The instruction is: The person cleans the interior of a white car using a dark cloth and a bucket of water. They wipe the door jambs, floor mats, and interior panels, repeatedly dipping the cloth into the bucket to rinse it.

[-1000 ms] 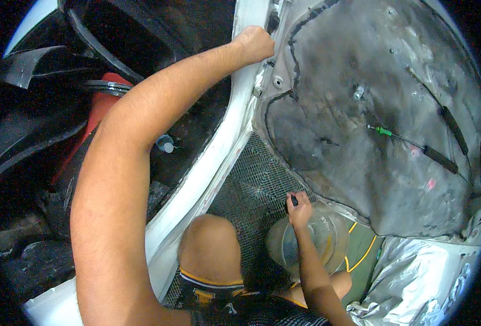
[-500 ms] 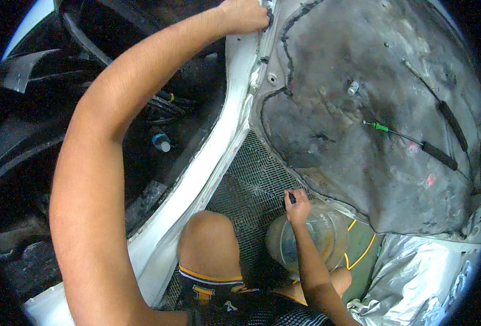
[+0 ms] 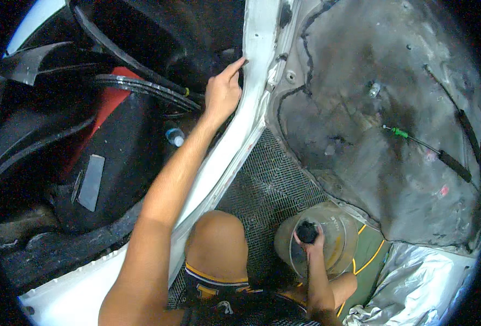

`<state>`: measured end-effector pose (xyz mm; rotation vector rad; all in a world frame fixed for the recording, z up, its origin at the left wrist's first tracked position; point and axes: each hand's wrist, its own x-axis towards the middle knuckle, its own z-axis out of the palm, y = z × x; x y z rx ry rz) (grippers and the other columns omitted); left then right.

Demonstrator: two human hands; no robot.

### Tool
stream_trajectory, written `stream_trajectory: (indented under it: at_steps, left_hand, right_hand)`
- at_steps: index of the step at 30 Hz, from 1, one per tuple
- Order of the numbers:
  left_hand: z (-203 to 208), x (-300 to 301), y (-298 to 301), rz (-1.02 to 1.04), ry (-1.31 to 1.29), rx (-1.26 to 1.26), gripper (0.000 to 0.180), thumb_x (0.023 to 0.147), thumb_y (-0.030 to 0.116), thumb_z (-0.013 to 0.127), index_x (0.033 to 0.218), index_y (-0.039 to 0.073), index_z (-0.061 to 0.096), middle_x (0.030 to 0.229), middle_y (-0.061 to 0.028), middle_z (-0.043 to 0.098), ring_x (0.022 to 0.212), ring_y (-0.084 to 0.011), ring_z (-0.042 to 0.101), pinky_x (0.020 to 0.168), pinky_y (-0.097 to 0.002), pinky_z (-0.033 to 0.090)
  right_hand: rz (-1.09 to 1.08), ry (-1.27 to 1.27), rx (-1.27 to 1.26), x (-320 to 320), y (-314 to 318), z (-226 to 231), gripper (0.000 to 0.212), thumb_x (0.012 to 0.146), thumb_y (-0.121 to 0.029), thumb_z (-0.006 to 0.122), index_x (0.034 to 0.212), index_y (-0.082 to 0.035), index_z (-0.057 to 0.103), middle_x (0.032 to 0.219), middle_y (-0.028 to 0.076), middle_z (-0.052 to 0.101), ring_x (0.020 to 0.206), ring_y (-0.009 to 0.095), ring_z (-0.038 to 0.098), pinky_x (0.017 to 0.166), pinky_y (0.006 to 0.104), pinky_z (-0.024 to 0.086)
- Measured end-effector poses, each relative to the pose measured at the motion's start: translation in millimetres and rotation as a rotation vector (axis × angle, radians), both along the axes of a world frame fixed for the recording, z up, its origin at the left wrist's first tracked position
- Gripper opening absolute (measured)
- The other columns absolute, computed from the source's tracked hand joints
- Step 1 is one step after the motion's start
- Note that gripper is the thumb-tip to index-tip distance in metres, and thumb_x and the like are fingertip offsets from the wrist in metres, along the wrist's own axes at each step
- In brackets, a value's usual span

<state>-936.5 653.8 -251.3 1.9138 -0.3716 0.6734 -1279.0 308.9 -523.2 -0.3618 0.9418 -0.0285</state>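
My left hand (image 3: 223, 95) rests at the white door sill (image 3: 218, 152) of a car body, index finger stretched out with its tip on the white metal and the other fingers loosely bent. It holds nothing that I can see. Low on the right, my right hand (image 3: 312, 247) grips a round black thing (image 3: 307, 232), dark and rough-looking; its kind cannot be made out. That hand is over the clear plastic bucket (image 3: 344, 239), which stands on the grated floor mat.
The stripped grey door panel (image 3: 360, 136) stands open on the right, with a green-clipped cable (image 3: 399, 132) hanging off it. In the dark car interior are a bottle (image 3: 174, 136), a grey strip (image 3: 91, 182) and a red part (image 3: 122, 81). Silver sheeting (image 3: 400, 282) lies at lower right.
My left hand has come down and nearer from the top of the door frame onto the sill. My right hand has drawn nearer and turned, showing more of the round black thing.
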Motion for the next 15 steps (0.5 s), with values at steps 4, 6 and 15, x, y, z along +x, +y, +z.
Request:
stream_trajectory:
  at_steps: [4,6,15]
  left_hand:
    - [-28.6,-50.6,-42.7,-0.270,0.413,-0.571,0.039,0.103,0.010,0.046,0.141,0.006,0.051,0.078,-0.0028,0.063,0.050,-0.0076,0.051,0.047,-0.0257,0.042]
    - [-36.9,-71.4,-48.6,-0.287,0.457,-0.592,0.040,0.102,0.009,0.046,0.142,0.006,0.049,0.074,-0.0023,0.058,0.048,-0.0070,0.049,0.044,-0.0249,0.038]
    - [-44.2,-65.9,-19.7,-0.317,0.477,-0.576,0.040,0.104,0.018,0.046,0.144,0.009,0.048,0.058,-0.0029,0.055,0.042,-0.0081,0.044,0.037,-0.0228,0.035]
  right_hand:
    - [0.746,0.217,-0.634,-1.3,-56.8,-91.3,0.038,0.091,-0.045,0.062,0.116,-0.016,0.063,0.116,0.011,0.066,0.106,0.032,0.062,0.082,0.0501,0.053]
    - [0.951,0.302,-1.095,4.9,-46.0,-109.3,0.038,0.091,-0.045,0.062,0.116,-0.015,0.062,0.116,0.012,0.066,0.104,0.032,0.063,0.079,0.0499,0.054]
    - [0.552,0.083,-0.609,-11.5,-36.8,-31.3,0.040,0.093,-0.044,0.062,0.115,-0.011,0.060,0.115,0.016,0.066,0.096,0.032,0.067,0.068,0.0488,0.057]
